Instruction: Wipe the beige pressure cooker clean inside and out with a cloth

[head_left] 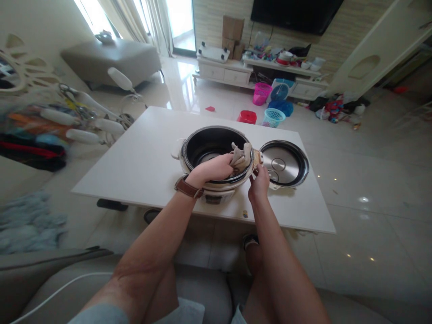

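An electric cooker [218, 192] stands on the white table, its dark inner pot [202, 141] facing up. The lid [282, 157] lies swung open to the right, with its metal inner side upward. My left hand [216, 168], with a brown-strapped watch at the wrist, reaches over the pot. It is closed on a greyish-beige cloth [240, 158], which is bunched against the right inside rim. At the cooker's right side, by the lid hinge [258, 158], my right hand [259, 182] grips the outer edge. Some of its fingertips are hidden behind the hinge.
The white table [141, 157] carries a small dark piece [245, 214] near its front edge. Beyond it stand a red stool [247, 117], a light-blue basket [273, 117] and a pink basket [261, 93]. A white lamp-like fixture [101, 112] is at the left.
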Demonstrator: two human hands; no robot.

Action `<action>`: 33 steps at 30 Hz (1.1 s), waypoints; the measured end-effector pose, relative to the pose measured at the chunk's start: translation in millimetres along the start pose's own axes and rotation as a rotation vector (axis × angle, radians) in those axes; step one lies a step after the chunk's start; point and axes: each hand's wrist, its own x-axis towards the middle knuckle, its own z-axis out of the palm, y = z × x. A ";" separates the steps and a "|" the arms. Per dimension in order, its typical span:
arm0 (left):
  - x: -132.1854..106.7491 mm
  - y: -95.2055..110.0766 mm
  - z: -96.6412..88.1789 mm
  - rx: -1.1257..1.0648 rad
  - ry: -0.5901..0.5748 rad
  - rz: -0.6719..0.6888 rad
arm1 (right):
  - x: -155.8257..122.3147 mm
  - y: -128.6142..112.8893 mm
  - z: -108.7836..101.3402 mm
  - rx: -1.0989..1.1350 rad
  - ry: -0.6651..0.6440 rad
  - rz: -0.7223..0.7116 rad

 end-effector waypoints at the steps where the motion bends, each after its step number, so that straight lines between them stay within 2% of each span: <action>1: -0.7 -1.0 -1.1 0.072 -0.034 0.015 | 0.1 0.0 0.0 -0.003 0.002 0.001; 3: -3.1 -2.7 -4.2 0.216 -0.098 0.003 | 0.4 0.3 -0.3 -0.008 0.002 0.003; 6: -8.5 -2.9 -10.6 0.384 -0.174 -0.116 | 0.8 1.3 -0.8 -0.002 -0.001 -0.006; 10: -14.3 -0.4 -16.4 0.440 -0.187 -0.193 | 0.8 3.0 -0.9 0.004 0.014 -0.011; 14: -15.1 -4.4 -19.4 0.329 -0.071 -0.188 | 0.5 3.0 -1.2 -0.012 0.022 -0.014; 19: -10.3 -15.1 -19.7 0.158 0.195 -0.232 | -0.6 0.9 -0.8 -0.006 0.009 -0.004; 21: -7.7 -14.3 -15.0 0.148 0.245 -0.230 | -0.9 0.2 0.0 -0.001 0.013 -0.001; 23: -5.8 -9.0 -7.2 0.181 0.202 -0.167 | -1.0 -0.2 0.7 -0.001 0.027 0.000; 27: -5.7 6.8 8.1 0.320 0.035 -0.027 | -0.8 -0.5 1.2 -0.006 0.024 -0.007; 30: -8.2 12.1 8.6 0.389 -0.024 -0.031 | -1.1 -0.2 0.7 -0.010 0.015 -0.010; 33: -11.7 9.7 0.3 0.405 -0.108 -0.058 | -1.2 0.9 -0.1 -0.011 0.010 -0.019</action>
